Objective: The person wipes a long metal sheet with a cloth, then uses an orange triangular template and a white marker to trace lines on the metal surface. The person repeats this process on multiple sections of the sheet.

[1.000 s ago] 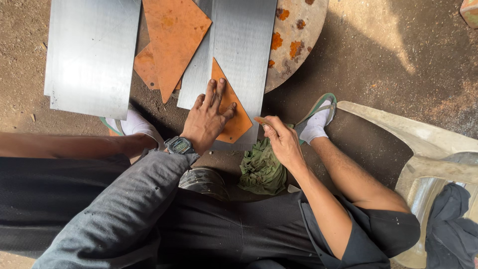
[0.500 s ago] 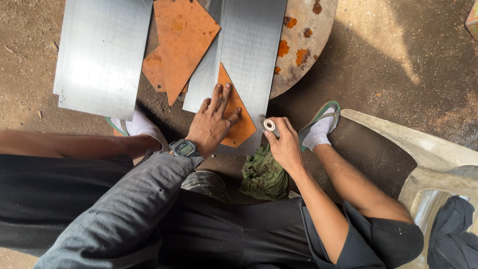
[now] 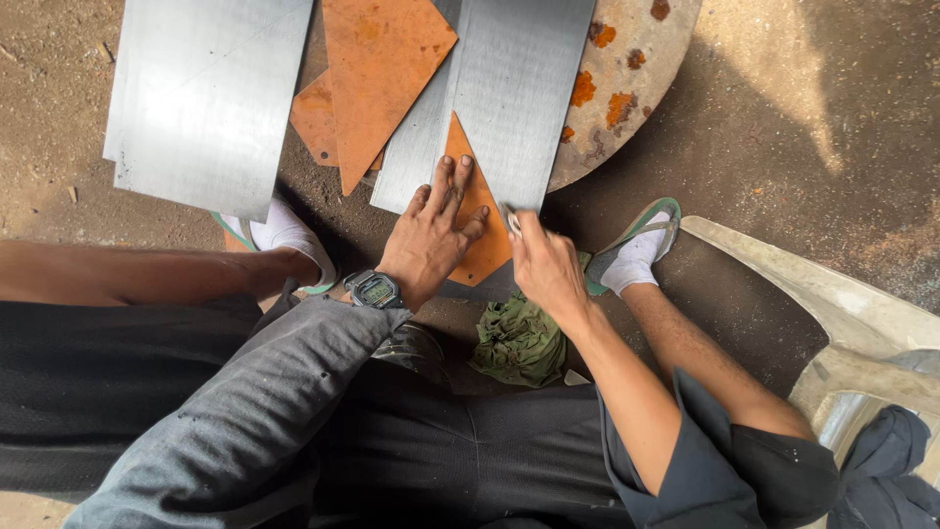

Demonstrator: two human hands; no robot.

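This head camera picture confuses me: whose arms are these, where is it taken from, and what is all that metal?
The camera sits on a person's head and looks straight down, so both arms are their own. The left hand presses flat, fingers spread, on a rusty orange triangular plate lying on a shiny grey metal sheet. The right hand is closed around a small tool at that sheet's edge; what tool it is, I cannot tell. A second grey sheet lies left, and a green rag below the hands, on dirt ground.

orange triangle plate (image 3: 477, 230) | rusty, flat, point up | on grey metal sheet (image 3: 509, 98) | under left hand (image 3: 431, 235)
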